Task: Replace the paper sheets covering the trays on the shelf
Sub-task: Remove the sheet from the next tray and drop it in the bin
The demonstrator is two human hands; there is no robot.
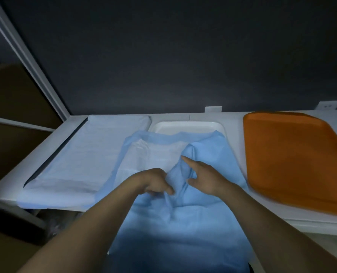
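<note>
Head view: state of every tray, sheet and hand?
blue sheet: rumpled, one side folded back, hangs off shelf front.
white tray: far rim bare, rest under blue sheet.
pale sheet: spread flat, left of white tray.
orange tray: uncovered.
left hand: pinches a blue sheet fold.
right hand: index finger straight, touching blue sheet.

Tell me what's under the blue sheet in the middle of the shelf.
A white tray: only its far end shows past the blue sheet. The rest, and anything in it, is covered.
</note>
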